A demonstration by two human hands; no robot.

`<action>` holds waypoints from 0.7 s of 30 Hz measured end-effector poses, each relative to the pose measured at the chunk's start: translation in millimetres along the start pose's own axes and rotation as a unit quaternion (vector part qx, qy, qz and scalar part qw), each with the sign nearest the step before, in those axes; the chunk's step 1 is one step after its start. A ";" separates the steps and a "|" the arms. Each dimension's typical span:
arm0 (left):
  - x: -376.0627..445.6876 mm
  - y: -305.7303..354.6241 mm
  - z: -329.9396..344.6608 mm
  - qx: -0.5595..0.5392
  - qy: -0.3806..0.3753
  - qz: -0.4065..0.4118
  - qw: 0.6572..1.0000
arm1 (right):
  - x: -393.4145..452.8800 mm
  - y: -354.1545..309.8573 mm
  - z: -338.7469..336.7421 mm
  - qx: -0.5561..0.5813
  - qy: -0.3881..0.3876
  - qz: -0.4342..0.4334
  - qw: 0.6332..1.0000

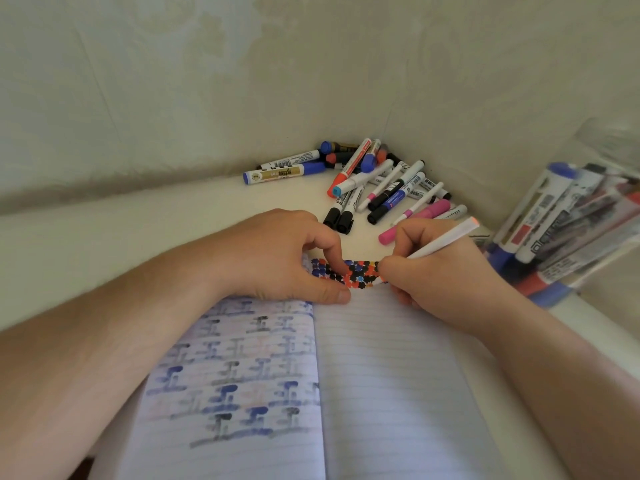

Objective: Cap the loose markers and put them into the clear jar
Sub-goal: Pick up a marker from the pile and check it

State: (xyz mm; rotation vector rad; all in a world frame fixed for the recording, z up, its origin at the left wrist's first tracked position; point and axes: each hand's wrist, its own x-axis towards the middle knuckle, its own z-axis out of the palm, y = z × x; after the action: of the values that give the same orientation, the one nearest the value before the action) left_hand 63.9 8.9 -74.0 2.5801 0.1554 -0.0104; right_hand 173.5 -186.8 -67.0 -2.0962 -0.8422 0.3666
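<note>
My right hand [436, 271] grips a slim white marker [446, 239] with an orange end, its tip down on the top of the notebook's right page beside a patch of coloured dots [356, 273]. My left hand [287, 258] presses on the notebook [381, 375] near its spine, thumb and forefinger curled against the page. A pile of loose markers [374, 181] lies in the corner behind the hands, most capped in black, blue, red or pink. The clear jar [588, 216] leans at the right edge with several markers inside.
The open lined notebook fills the near part of the white table [104, 230]; its left page [242, 368] bears blue and black ink marks. Two beige walls meet behind the pile. Both forearms reach in from the lower corners.
</note>
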 end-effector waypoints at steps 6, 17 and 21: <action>-0.5 0.1 0.2 -0.001 0.001 0.002 1.000 | 0.4 1.8 -1.7 0.025 -0.008 0.004 1.000; -0.5 1.6 -0.6 0.010 -0.006 -0.001 1.000 | 2.4 4.3 -1.8 0.018 0.003 0.003 1.000; -0.5 3.3 -1.2 0.016 -0.010 -0.001 1.000 | 0.6 3.1 -2.9 0.009 -0.012 -0.005 1.000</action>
State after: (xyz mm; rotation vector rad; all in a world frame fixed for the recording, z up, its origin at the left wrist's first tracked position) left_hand 63.7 6.7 -71.2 2.6114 0.1517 -0.0386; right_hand 176.8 -189.5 -67.6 -2.0748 -0.8602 0.3938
